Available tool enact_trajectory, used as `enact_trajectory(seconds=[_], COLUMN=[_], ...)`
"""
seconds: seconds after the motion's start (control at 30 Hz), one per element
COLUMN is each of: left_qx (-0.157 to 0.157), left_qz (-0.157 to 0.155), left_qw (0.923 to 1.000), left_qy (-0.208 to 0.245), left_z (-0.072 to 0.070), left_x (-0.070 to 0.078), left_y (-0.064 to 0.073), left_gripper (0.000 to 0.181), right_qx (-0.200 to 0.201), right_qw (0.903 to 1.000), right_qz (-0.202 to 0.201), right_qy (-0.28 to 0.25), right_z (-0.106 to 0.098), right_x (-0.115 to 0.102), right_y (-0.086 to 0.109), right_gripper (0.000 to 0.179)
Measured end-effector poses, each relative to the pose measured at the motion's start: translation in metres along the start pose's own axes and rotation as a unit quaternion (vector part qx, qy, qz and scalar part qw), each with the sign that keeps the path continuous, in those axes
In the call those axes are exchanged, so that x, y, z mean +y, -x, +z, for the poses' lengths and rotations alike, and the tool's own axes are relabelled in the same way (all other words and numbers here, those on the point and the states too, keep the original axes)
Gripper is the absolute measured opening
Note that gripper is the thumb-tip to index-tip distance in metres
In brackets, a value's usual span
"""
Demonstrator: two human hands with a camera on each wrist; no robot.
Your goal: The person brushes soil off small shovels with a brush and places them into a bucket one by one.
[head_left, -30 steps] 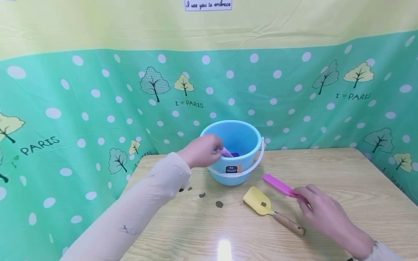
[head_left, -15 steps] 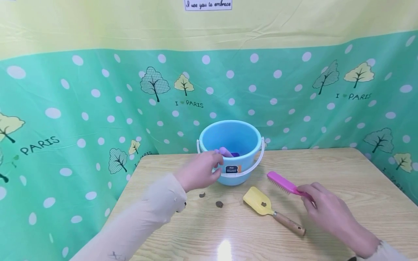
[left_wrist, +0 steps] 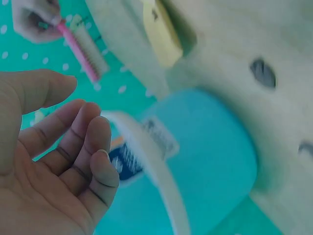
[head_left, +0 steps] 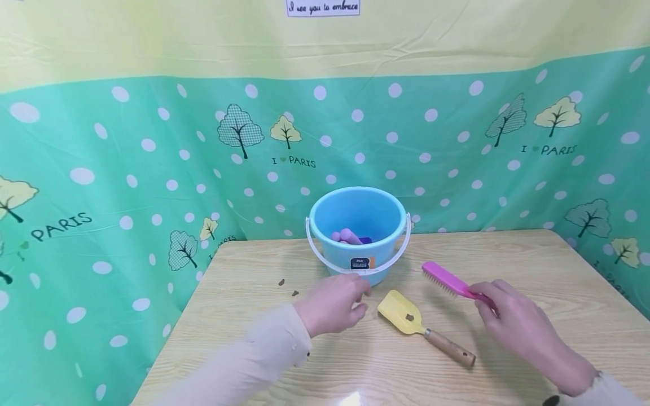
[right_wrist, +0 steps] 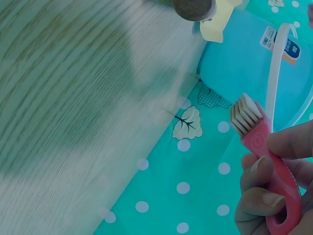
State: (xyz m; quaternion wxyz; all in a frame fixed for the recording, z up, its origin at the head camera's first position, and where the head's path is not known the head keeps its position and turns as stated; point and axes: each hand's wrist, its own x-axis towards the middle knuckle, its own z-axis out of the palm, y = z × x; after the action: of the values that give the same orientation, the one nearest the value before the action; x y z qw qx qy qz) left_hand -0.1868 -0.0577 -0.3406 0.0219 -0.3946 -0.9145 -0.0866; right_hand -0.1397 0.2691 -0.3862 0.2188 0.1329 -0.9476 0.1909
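My left hand (head_left: 332, 304) is over the table in front of a light blue bucket (head_left: 383, 252), its fingers loosely bent with nothing between them. In the left wrist view, thumb and fingers (left_wrist: 100, 132) stand apart. To its right lies a yellow scoop (head_left: 398, 310) with a wooden handle, a small dark bit (head_left: 409, 317) on its blade. My right hand (head_left: 523, 327) grips a pink brush (head_left: 444, 276) by its handle, bristles pointing down, held above the table. The right wrist view shows fingers curled around the brush (right_wrist: 281, 178). Lilac rounded handles (head_left: 349, 235) rest inside the bucket.
Small dark bits (head_left: 295, 293) lie on the wooden table (head_left: 513, 259) left of the bucket; more show in the left wrist view, including one dark piece (left_wrist: 263, 73). The bucket's white handle (head_left: 406, 237) hangs down in front. A green dotted curtain (head_left: 152, 169) closes off the back.
My left hand has left the lilac handle at the bucket's rim and moved down and right towards the scoop. My right hand has shifted slightly right with the brush.
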Motion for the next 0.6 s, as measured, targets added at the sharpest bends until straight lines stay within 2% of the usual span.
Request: enact_trajectory(seconds=[0.17,0.27,0.6], left_qx=[-0.017,-0.023,-0.037], left_qz=[0.008,0.015,0.04], left_qw=[0.9996,0.9995,0.9985], left_qy=[0.021,0.016,-0.011], left_z=[0.019,0.028,0.045], left_x=[0.012,0.018,0.041], left_y=[-0.003,-0.006,-0.023], left_gripper=[0.022,0.021,0.027], right_qx=[0.0,0.001,0.009], right_qw=[1.0,1.0,0.9999], right_qz=[0.002,0.004,0.001], right_qy=[-0.001,0.0,0.006], right_z=[-0.001,-0.002,-0.005], right_x=[0.002,0.003,0.005], right_y=[-0.001,-0.001,-0.002], right_gripper=[0.026,0.026,0.027])
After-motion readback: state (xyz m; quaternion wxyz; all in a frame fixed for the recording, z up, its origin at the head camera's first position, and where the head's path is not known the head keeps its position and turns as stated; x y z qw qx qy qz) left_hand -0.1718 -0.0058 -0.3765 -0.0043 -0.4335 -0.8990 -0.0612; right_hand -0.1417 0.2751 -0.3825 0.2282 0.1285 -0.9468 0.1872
